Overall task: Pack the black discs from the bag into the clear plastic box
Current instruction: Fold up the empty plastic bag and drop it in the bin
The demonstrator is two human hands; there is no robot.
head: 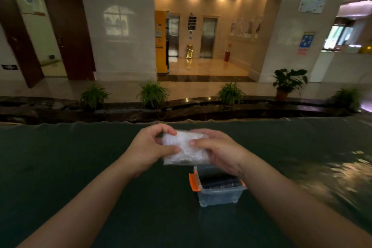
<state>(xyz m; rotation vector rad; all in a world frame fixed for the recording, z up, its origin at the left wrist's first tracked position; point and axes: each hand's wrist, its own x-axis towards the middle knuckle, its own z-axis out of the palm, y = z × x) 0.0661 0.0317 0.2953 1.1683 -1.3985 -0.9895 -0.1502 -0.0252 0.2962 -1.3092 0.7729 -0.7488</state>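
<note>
A crinkled clear plastic bag (186, 148) is held in the air above the table by both hands. My left hand (150, 147) pinches its left edge between thumb and fingers. My right hand (218, 150) grips its right side. A dark patch shows at the bag's bottom edge. Right below the bag stands a small clear plastic box (218, 197) with orange latches, its lid off. A row of black discs (220, 183) lies inside the box, partly hidden by my right wrist.
The dark green glossy table (100, 167) stretches wide on both sides and ends at a far edge just beyond the hands. Behind it runs a dark stone ledge with potted plants (153, 93), then a lobby floor.
</note>
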